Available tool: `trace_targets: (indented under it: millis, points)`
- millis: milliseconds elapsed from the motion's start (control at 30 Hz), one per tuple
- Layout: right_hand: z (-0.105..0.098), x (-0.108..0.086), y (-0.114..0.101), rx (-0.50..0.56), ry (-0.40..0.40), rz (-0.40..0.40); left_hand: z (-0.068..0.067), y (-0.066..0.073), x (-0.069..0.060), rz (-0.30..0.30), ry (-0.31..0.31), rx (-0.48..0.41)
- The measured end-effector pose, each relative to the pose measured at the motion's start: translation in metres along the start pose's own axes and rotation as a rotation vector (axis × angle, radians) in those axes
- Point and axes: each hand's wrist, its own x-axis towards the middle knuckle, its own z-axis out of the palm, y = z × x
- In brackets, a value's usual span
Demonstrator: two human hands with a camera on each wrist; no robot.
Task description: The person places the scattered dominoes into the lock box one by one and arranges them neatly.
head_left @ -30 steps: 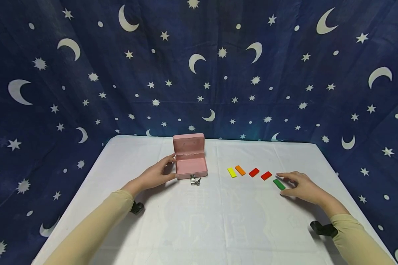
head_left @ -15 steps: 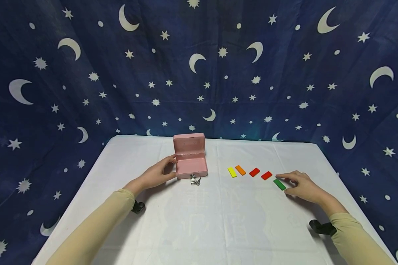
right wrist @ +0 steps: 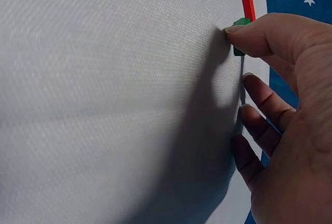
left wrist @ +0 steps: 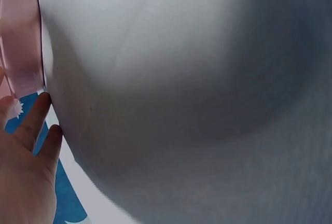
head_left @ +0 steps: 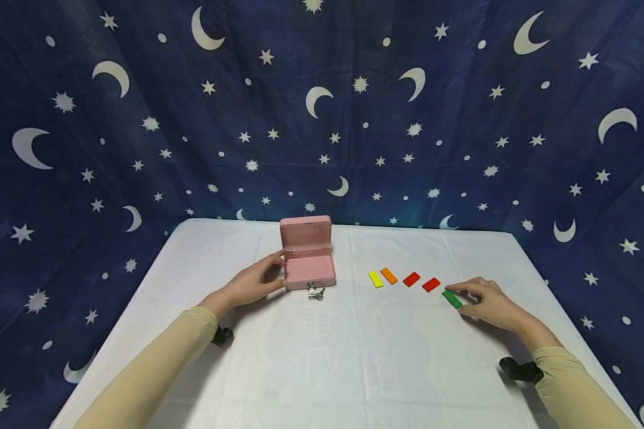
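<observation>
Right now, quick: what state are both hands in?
Left hand: open, resting against the left side of the pink box.
Right hand: closed, pinching the green block.

sleeves: beige, fitted | wrist cameras: black (ends apparently rounded) | hands: bare

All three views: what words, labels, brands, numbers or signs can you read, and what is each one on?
None can be read in any view.
Pink box, green block, yellow block, orange block, two red blocks: no lettering visible.
Padlock and keys: too small to tell.
White cloth: faint pale shapes, too faint to read.
Blue backdrop: moons, stars and dots only.
</observation>
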Motion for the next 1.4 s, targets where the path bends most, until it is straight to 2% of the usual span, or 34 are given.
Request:
trace_targets:
  millis: [267, 600, 1100, 1400]
  points:
    - [0.0012, -0.0008, -0.0012, -0.002, 0.002, -0.004, -0.0015, 0.0001, 0.0005, 0.005, -0.014, 0.015]
    - [0.0048, 0.0008, 0.0014, -0.024, 0.042, 0.013, -0.0026, 0.0023, 0.0002, -0.002, -0.013, 0.023]
    - [-0.0001, -0.0041, 0.0036, 0.035, 0.036, 0.013, -0.004, 0.0034, 0.0018, 0.008, -0.013, 0.014]
    - [0.0007, -0.0038, 0.006, 0.034, 0.048, -0.002, -0.0036, 0.0043, 0.0015, -0.018, -0.017, -0.001]
